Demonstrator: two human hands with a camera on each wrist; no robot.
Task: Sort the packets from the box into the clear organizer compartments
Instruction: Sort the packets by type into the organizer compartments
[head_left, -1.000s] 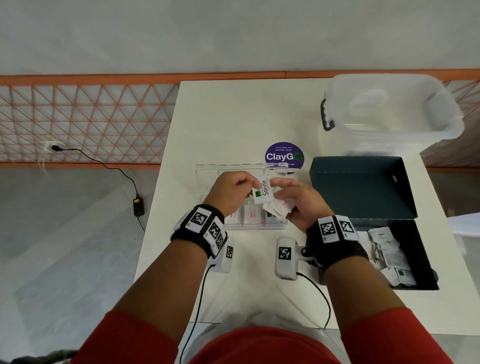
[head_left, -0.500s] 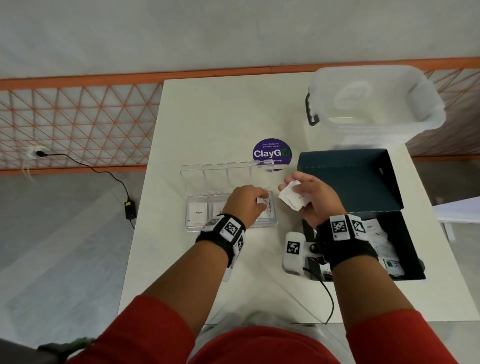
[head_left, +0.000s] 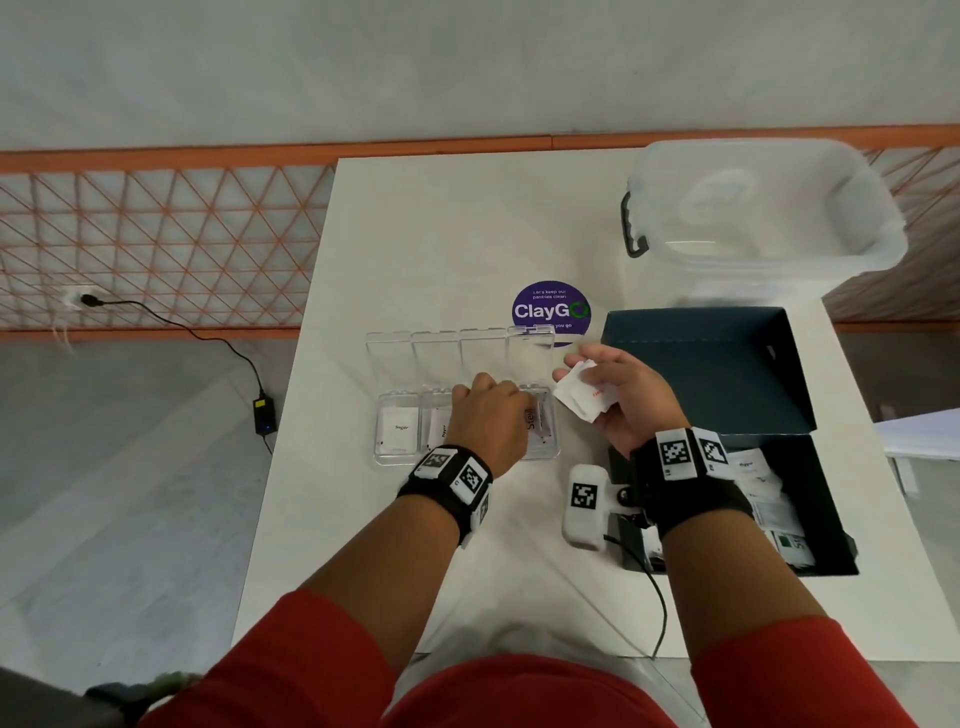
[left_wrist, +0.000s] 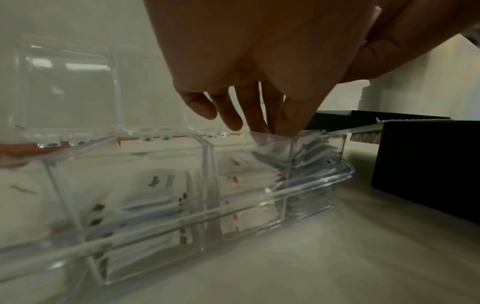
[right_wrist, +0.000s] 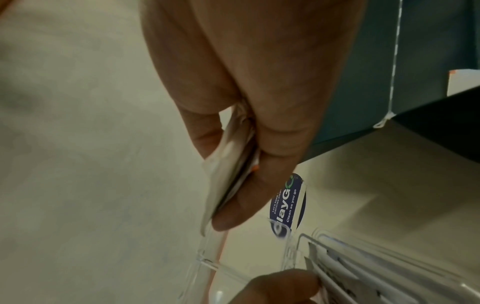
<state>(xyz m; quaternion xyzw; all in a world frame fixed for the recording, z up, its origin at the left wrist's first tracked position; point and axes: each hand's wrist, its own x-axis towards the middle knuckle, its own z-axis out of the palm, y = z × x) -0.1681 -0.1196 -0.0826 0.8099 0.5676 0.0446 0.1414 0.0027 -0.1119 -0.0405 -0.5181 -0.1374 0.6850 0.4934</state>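
The clear organizer (head_left: 395, 460) lies mid-table with its lids tipped back and white packets in its compartments. My left hand (head_left: 491, 415) hangs over its right end, straight fingers (left_wrist: 246, 121) reaching down into the rightmost compartment. They touch the Stevia packet (head_left: 531, 420) standing there, while the thumb stays spread away. Just right of the organizer, my right hand (head_left: 618, 395) pinches a small stack of white packets (head_left: 574, 400) between thumb and fingers (right_wrist: 228, 164). The dark box (head_left: 826, 499) at the right holds more packets (head_left: 763, 483).
The box's open lid (head_left: 701, 364) lies behind my right hand. A clear plastic tub (head_left: 753, 208) stands at the back right and a purple sticker (head_left: 550, 309) is behind the organizer. Off the table's left edge, a cable and adapter (head_left: 264, 415) lie on the floor.
My left hand carried the Stevia packet from the right hand's stack down into the rightmost compartment. The right hand kept the other packets and drew slightly right.
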